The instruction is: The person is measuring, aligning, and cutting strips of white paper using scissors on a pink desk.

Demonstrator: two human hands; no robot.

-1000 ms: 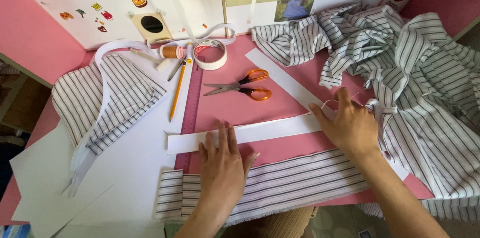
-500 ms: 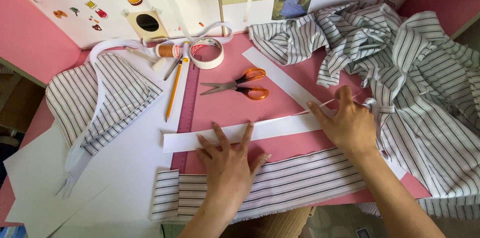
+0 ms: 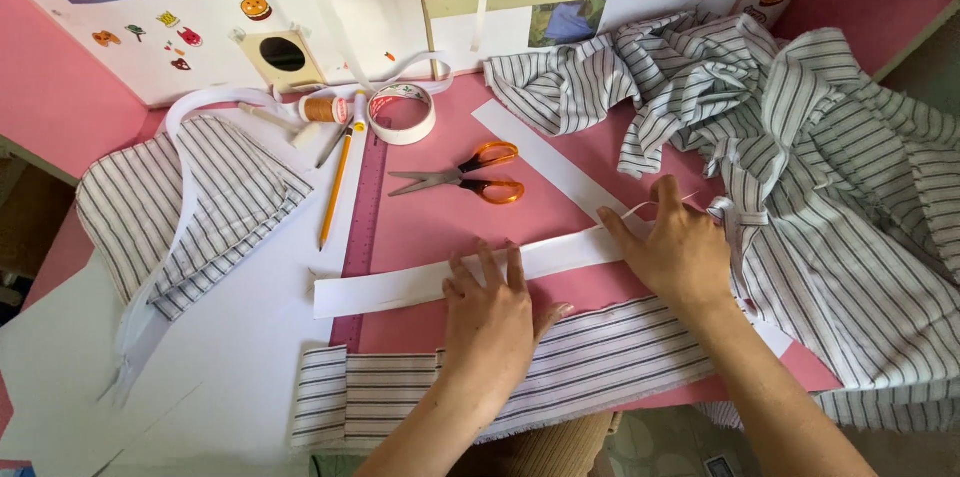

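— Two hands on one white strip [image 3: 420, 283]. Lying which way?

— Long axis roughly left to right across pink table [image 3: 440, 222], right end tilted a little up and away. Left end over white sheet [image 3: 250, 327] and crossing purple ruler [image 3: 365, 227]; right end under right hand [image 3: 672, 255]. Just beyond striped band [image 3: 600, 362] at near edge, nearly parallel to it.

— Left hand [image 3: 490, 322]?

— Flat, palm down, fingers [image 3: 487, 265] spread and pressing on strip's middle; heel of hand resting on striped band. Gripping nothing.

— And right?

— Also open and flat, palm down on strip's right end, where second white strip [image 3: 545, 169] runs off diagonally toward far left. Thin white thread or sliver near fingertips; pinched or only touched, cannot tell.

— Around them?

— Orange-handled scissors [image 3: 462, 178] beyond strip, closed, blades pointing left. Pencil [image 3: 336, 189] beside ruler, tip toward near side. Tape roll [image 3: 402, 113] and thread spool [image 3: 322, 109] near back wall. Heaped striped cloth [image 3: 800, 157] to right, touching right hand's outer edge. Folded striped piece [image 3: 190, 202] at far left.
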